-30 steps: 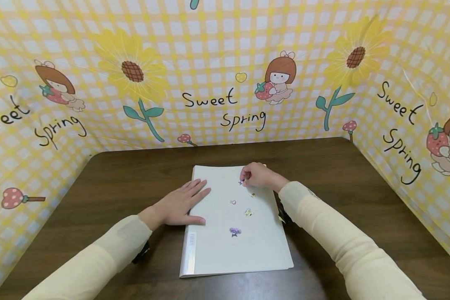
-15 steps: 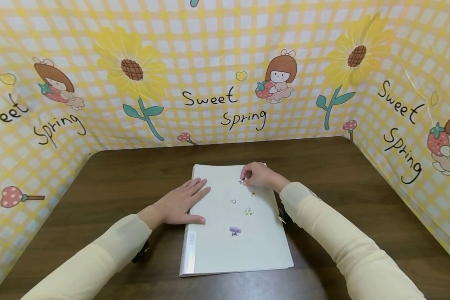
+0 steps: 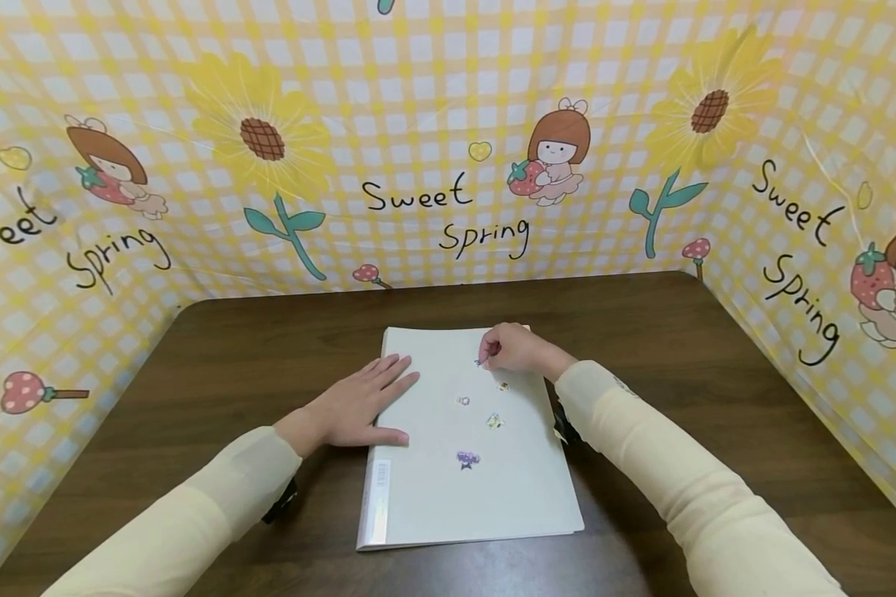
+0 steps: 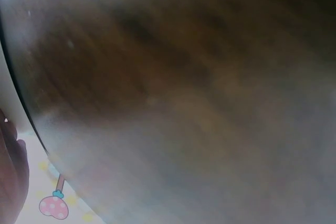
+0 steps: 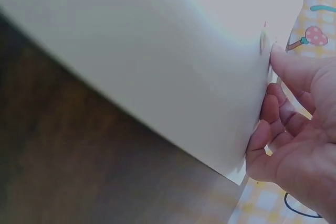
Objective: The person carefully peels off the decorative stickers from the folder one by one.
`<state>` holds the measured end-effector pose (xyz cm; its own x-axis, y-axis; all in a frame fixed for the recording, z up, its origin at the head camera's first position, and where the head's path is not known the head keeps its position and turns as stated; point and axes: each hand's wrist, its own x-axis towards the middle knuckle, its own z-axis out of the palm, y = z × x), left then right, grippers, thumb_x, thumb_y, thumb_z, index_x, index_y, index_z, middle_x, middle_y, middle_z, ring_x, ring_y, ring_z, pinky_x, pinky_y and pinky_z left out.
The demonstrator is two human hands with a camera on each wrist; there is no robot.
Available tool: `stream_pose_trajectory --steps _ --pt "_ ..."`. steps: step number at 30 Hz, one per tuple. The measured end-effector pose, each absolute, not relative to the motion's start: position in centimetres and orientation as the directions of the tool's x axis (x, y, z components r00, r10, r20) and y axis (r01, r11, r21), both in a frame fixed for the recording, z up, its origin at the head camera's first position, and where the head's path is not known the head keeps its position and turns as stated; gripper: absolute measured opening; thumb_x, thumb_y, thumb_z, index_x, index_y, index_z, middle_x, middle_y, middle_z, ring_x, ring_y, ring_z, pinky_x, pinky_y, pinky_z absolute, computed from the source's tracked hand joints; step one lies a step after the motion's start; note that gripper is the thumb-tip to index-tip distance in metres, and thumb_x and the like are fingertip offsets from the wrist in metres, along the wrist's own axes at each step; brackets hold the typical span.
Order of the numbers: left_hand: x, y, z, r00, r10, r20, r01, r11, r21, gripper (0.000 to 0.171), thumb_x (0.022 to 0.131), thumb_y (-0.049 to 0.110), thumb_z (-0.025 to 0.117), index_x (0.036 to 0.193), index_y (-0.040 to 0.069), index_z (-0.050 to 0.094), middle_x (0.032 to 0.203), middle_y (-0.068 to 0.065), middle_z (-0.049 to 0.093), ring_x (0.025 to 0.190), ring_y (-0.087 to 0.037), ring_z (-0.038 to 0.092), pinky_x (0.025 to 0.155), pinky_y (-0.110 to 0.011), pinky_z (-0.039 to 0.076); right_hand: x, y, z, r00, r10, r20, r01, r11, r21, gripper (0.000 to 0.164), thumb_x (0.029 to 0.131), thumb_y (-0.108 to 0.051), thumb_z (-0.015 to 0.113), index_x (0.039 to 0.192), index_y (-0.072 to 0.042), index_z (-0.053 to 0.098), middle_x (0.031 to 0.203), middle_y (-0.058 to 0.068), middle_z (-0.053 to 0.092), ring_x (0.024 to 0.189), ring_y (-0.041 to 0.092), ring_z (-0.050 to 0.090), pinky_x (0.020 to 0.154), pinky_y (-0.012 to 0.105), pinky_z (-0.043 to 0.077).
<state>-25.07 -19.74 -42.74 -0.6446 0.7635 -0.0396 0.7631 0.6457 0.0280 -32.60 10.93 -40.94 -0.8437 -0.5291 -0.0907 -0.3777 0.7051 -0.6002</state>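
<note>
A white folder (image 3: 426, 497) lies on the dark wooden table with several small cartoon stickers on its cover. My left hand (image 3: 366, 406) rests flat on the folder's left edge, fingers spread. Up near the top right corner, my right hand (image 3: 511, 348) pinches a small purple sticker (image 3: 479, 362) between thumb and curled fingers, close on the cover; the fingers hide part of it. Below are an orange-brown sticker (image 3: 504, 386), a pink one, a yellow-green sticker (image 3: 495, 421) and a larger purple sticker (image 3: 468, 459). In the right wrist view, curled fingers (image 5: 270, 114) touch the folder's surface.
The brown table (image 3: 269, 340) surrounds the folder on all sides. A yellow checked cloth (image 3: 418, 108) printed with flowers and girls walls off the back and both sides. A barcode label (image 3: 380, 489) runs along the folder's lower left spine.
The small purple sticker under my right fingertips shows a little less and has shifted slightly. Both hands otherwise stay in place, and the folder has not moved.
</note>
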Motion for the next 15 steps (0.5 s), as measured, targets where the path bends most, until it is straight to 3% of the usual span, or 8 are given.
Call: stream_pose_trajectory --steps 15 --pt "-25.01 -19.8 -42.7 -0.644 0.764 -0.043 0.764 0.645 0.03 0.098 0.088 0.076 0.04 0.156 0.008 0.019 0.16 -0.018 0.012 0.147 -0.033 0.008 0.116 -0.045 0.011 -32.47 11.46 -41.45 -0.896 -0.444 -0.032 -0.322 0.696 -0.641 0.014 0.082 -0.013 0.08 0.089 -0.007 0.07 0.084 0.002 0.061 0.081 0.017 0.052 0.074 0.029 0.044"
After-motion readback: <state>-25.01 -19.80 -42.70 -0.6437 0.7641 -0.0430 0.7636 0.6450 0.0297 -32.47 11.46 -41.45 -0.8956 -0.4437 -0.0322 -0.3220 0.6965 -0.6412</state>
